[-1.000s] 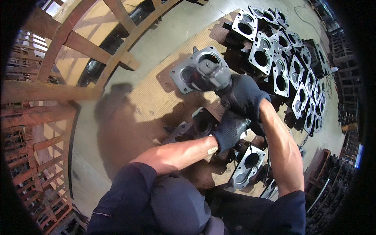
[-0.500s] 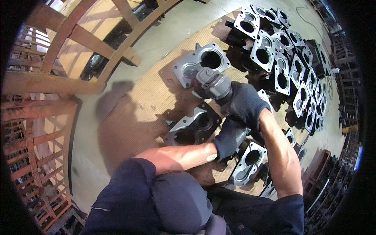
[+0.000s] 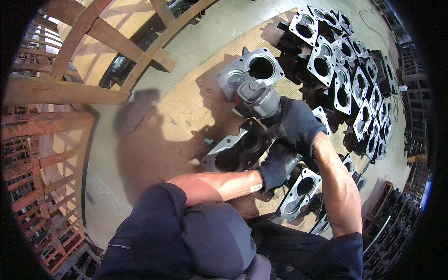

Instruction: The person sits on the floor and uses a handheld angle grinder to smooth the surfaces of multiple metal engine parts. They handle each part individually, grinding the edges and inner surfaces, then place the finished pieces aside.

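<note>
A grey and black angle grinder (image 3: pixel 259 98) is held by both my gloved hands. My right hand (image 3: pixel 301 123) is closed around its body just behind the head. Farther back, my left hand (image 3: pixel 280 164) wraps the rear part, with its fingers partly hidden. The grinder's head covers the near edge of a flat-faced metal casting (image 3: pixel 252 70) with two round openings. Whether the disc touches the metal is hidden. Left of my left hand lies a second, darker casting (image 3: pixel 233 151) with a bright edge. Another casting (image 3: pixel 301 193) stands beside my right forearm.
Several similar castings (image 3: pixel 322 60) stand in rows at the right on a ribbed tan sheet (image 3: pixel 177 112). Wooden crates (image 3: pixel 70 91) border the left side. Dark racks of parts (image 3: pixel 396 228) stand at the lower right. A cable (image 3: pixel 396 107) lies on the floor.
The whole view has shifted slightly, so the castings appear farther right. Relative to the casting, the grinder's head sits a little more toward the left and near side. Both hands keep their hold.
</note>
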A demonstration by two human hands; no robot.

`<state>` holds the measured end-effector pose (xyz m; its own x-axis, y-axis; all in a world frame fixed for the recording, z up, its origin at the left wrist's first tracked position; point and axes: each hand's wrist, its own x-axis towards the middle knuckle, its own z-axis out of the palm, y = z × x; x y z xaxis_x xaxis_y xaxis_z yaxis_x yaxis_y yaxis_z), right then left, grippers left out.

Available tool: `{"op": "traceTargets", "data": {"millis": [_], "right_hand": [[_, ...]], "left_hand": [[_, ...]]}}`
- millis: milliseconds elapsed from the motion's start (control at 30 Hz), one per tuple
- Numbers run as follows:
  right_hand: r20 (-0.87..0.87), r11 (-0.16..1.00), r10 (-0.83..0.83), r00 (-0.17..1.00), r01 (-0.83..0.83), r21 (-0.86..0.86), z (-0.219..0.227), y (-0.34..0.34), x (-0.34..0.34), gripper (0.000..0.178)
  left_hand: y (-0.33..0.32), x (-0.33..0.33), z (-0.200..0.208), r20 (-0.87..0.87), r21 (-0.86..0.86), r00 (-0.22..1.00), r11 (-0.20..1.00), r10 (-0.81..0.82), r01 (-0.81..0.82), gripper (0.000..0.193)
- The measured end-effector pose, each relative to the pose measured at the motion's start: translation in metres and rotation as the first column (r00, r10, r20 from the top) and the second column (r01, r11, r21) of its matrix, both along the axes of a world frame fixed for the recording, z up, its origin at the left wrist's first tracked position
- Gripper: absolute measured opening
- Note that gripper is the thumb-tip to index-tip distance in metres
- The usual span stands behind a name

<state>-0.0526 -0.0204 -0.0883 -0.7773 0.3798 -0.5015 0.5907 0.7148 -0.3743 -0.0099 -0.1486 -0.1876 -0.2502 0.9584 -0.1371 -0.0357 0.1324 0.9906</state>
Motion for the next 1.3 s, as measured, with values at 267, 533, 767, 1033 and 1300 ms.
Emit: {"op": "traceTargets", "data": {"millis": [267,533,767,1033,1300], "right_hand": [[-0.002,0.999,0.039,0.999,-0.039,0.023,0.000,0.004,-0.004,0.058],[0.010,0.999,0.043,0.999,-0.043,-0.015,-0.001,-0.015,-0.023,0.051],[-0.011,0.999,0.051,0.999,-0.050,0.013,0.003,-0.007,-0.063,0.046],[0.000,0.999,0.034,0.999,-0.034,-0.011,-0.003,-0.004,-0.003,0.054],[-0.036,0.999,-0.033,0.999,0.033,0.003,-0.004,0.008,0.004,0.052]], "left_hand": [[0.003,-0.002,0.005,-0.164,0.063,0.981,0.993,0.105,-0.095,0.025],[-0.017,-0.014,0.004,-0.087,-0.050,0.994,0.996,0.074,-0.078,0.030],[-0.005,-0.053,0.004,0.009,-0.080,0.990,0.987,0.143,-0.142,0.031],[-0.013,0.005,-0.002,-0.171,0.084,0.973,0.986,0.155,-0.142,0.028],[0.000,-0.002,0.001,-0.029,-0.010,0.999,1.000,-0.019,0.018,0.026]]}}
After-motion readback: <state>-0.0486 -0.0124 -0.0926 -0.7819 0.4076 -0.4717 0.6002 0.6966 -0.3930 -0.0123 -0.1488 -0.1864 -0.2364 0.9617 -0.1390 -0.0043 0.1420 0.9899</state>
